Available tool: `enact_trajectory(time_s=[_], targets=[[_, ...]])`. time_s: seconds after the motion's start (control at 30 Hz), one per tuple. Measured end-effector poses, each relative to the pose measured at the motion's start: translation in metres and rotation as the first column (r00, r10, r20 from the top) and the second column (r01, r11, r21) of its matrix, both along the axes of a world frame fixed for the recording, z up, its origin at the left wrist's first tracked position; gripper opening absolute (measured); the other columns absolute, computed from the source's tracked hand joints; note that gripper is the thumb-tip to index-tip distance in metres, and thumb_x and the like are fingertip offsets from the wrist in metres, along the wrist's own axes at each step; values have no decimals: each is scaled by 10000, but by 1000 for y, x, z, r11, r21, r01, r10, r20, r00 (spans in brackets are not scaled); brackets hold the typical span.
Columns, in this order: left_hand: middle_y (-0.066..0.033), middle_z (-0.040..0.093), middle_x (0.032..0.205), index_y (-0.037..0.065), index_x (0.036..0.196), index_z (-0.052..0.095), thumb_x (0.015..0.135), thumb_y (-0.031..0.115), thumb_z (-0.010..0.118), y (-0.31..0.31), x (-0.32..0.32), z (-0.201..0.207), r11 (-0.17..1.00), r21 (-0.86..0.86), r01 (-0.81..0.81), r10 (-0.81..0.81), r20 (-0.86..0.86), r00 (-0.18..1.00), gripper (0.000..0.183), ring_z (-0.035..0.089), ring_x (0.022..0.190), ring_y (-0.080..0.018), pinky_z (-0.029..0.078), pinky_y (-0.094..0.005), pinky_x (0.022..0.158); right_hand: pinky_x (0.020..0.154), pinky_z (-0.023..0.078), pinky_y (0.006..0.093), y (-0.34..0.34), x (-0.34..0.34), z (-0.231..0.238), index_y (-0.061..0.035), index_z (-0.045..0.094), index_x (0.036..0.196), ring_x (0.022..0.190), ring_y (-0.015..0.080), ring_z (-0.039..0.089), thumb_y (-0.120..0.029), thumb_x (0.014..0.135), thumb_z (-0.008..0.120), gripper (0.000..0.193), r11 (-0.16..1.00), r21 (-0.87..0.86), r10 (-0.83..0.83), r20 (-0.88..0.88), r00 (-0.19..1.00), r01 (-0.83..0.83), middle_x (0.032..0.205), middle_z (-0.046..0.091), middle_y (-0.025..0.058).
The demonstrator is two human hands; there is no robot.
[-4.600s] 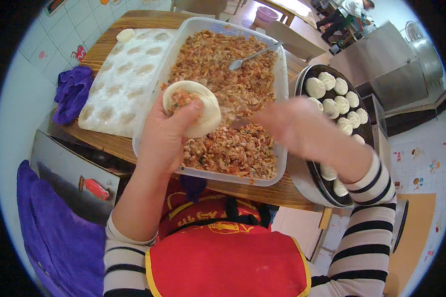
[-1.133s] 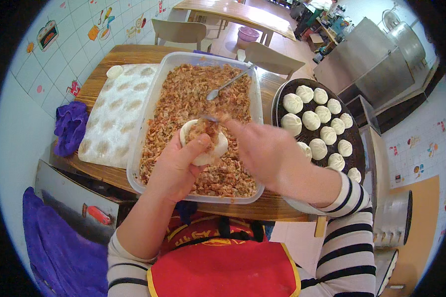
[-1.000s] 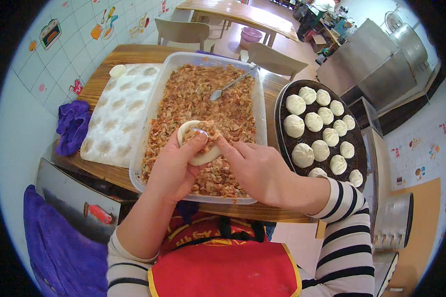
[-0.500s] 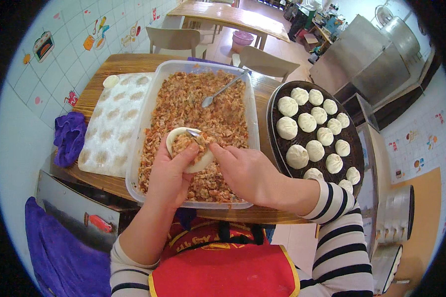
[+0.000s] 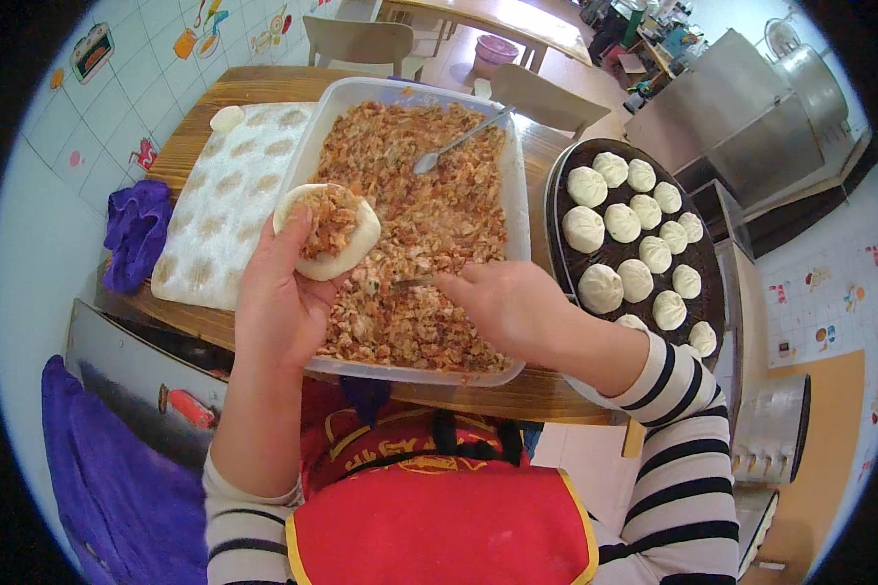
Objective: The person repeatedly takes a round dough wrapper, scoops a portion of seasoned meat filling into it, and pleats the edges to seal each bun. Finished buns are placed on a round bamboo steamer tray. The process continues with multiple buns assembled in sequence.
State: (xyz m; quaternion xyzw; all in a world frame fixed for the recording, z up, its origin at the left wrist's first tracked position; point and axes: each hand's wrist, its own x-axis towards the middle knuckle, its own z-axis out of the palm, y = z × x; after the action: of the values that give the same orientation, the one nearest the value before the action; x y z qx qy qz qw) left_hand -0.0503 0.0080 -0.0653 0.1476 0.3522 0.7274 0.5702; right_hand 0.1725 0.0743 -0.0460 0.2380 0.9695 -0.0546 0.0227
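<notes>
My left hand (image 5: 288, 297) is closed around a round white dough wrapper (image 5: 359, 246), cupped in the palm with the thumb over its near edge. A mound of chopped filling (image 5: 332, 219) sits inside that wrapper. My right hand (image 5: 512, 304) grips a metal spoon (image 5: 412, 283) low over the big plastic bin (image 5: 519, 210). The spoon's end is down in the orange-brown filling (image 5: 400, 336), so its tip is partly hidden. Another spoon (image 5: 449, 148) lies on the filling at the far side, its handle leaning on the rim.
At right stands a round dark tray (image 5: 709, 255) with several pleated buns (image 5: 583, 229). A floured white board (image 5: 180, 255) lies left of the bin, one dough piece (image 5: 226, 119) at its far corner. A purple cloth (image 5: 135, 234) sits beside it. Chairs (image 5: 537, 97) stand beyond the table.
My right hand has drawn the spoon away from the wrapper, rightward and down to the filling in the bin. My left hand has moved left and up with the filled wrapper, now more exposed.
</notes>
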Motion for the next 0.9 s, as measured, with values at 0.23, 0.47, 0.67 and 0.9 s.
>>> enact_trajectory(time_s=[0.23,0.47,0.67,0.9], targets=[[-125,536,1249,-15,1298,426,949,199,481,0,-19,2,998,-49,34,-31,55,998,413,534,1139,-294,485,-493,939,603,510,379,-6,12,26,-11,493,1177,736,283,624,-102,777,512,411,942,-80,336,183,924,-327,787,571,101],[-138,532,1261,-11,1290,433,939,150,481,2,-14,1,1000,0,-32,31,171,985,389,526,1158,-278,483,-439,940,620,521,388,6,-32,15,-16,501,1167,772,292,633,-104,773,550,406,994,46,92,82,992,-96,822,588,134],[-153,540,1236,-3,1247,451,905,94,508,-8,-20,7,998,34,59,-62,113,992,360,559,1104,-282,511,-443,905,631,528,428,-8,-11,5,5,567,953,747,341,649,-129,775,553,223,928,-228,338,177,925,-295,842,636,161],[-168,549,1211,18,1236,453,884,41,517,-4,-4,1,994,15,112,-113,42,993,358,577,1071,-281,533,-457,868,632,503,374,4,8,43,-4,624,1069,691,303,628,-76,821,534,273,765,-637,16,-121,993,-89,774,648,153]])
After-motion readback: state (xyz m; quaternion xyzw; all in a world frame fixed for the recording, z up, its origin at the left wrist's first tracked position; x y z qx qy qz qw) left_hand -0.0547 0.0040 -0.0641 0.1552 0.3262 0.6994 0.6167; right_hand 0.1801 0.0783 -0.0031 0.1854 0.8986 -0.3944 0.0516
